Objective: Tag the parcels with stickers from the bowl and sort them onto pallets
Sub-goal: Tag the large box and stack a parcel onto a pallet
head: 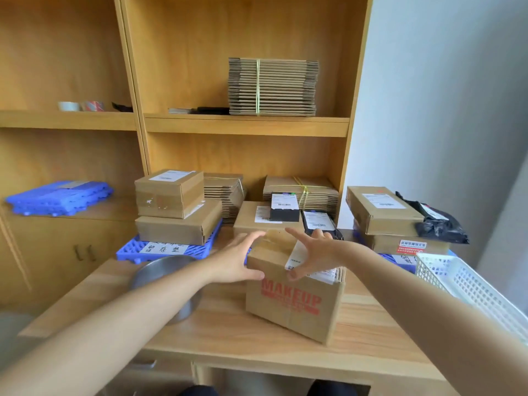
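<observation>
A brown parcel printed MAKEUP [294, 310] stands on the wooden table [228, 332], turned a little, with a white shipping label on its top. My left hand [237, 261] lies over its top left corner, fingers straight and thumb on the front face. My right hand [314, 252] is spread on the label, thumb at the front edge. A steel bowl [160, 271] sits left of the parcel, partly behind my left forearm; its contents are hidden. A blue pallet [131, 248] at back left carries two stacked parcels [177, 227]. Another blue pallet [400, 260] at back right holds boxes [383, 210] and a black bag [440, 224].
Behind the parcel lie a flat box [251, 221], a small black box [284, 212] and a black mailer [317, 221]. A white mesh basket [471, 287] stands at the right edge. Spare blue pallets [60, 197] and bundled flat cartons [271, 87] fill the shelves.
</observation>
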Tool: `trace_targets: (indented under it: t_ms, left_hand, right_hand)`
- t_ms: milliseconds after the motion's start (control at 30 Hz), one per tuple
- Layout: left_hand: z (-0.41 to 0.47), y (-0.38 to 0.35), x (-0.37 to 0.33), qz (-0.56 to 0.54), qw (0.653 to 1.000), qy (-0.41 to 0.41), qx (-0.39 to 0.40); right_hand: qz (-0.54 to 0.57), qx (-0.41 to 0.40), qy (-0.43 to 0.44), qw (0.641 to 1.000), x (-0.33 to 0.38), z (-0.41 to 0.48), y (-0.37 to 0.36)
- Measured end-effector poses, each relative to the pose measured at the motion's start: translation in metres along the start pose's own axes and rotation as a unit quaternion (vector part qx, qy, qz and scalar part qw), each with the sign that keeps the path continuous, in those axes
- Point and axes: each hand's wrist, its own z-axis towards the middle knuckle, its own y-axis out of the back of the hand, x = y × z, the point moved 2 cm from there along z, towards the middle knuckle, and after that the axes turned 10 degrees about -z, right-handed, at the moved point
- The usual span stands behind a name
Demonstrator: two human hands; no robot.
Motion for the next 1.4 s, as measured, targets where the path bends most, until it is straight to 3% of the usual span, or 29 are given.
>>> trace_targets:
  t_ms: [133,200,300,400,500,633,733,867,1033,1133,1233,1267,1333,1400]
  left_hand:
    - [0.002,-0.016,0.009,0.118,0.979,0.03,-0.164]
    - [-0.002,-0.023,0.007,0.099,0.974,0.018,-0.202]
    - [-0.011,-0.031,-0.006,-0.052,0.985,0.06,-0.156]
    - [-0.011,-0.033,-0.009,-0.179,0.97,0.119,-0.116]
    - [-0.013,-0.026,-0.016,-0.215,0.96,0.142,-0.109]
    - [-0.014,-0.013,-0.026,-0.272,0.951,0.15,-0.001]
    - [-0.006,-0.001,-0.023,-0.228,0.961,0.153,0.035]
    - [-0.008,0.009,-0.04,-0.028,0.996,0.086,-0.021]
    - [-0.022,-0.021,-0.075,0.116,0.987,0.09,0.058]
    - [-0.023,-0.033,-0.076,0.161,0.981,0.09,0.059]
    - [-0.025,-0.025,-0.065,0.181,0.978,0.079,0.073]
    - [-0.026,-0.02,-0.061,0.188,0.975,0.081,0.086]
    - [-0.026,-0.004,-0.049,0.194,0.971,0.093,0.101]
    - [-0.027,0.011,-0.036,0.198,0.97,0.102,0.093]
  right_hand:
    - [0.003,-0.022,-0.044,0.999,0.002,0.01,-0.012]
    - [0.016,-0.027,-0.057,0.998,0.003,0.012,-0.012]
    - [0.042,-0.045,-0.055,0.997,0.003,0.008,-0.007]
    - [0.093,-0.094,-0.052,0.99,-0.004,0.016,-0.004]
    - [0.139,-0.127,-0.076,0.979,-0.011,0.02,-0.006]
    - [0.195,-0.114,-0.069,0.972,-0.016,0.019,-0.003]
    - [0.179,-0.109,-0.064,0.976,-0.019,0.023,0.002]
    - [0.098,-0.173,-0.05,0.979,-0.021,0.026,0.011]
    - [-0.031,-0.13,0.043,0.99,0.002,0.036,0.005]
    - [-0.013,-0.073,0.049,0.996,0.011,0.028,0.007]
    - [-0.033,-0.107,0.081,0.99,0.002,0.032,0.005]
    - [-0.058,-0.104,0.07,0.99,-0.003,0.03,0.003]
    - [-0.003,-0.093,0.046,0.995,-0.007,0.02,0.011]
    - [-0.044,-0.095,0.044,0.994,-0.01,0.012,0.013]
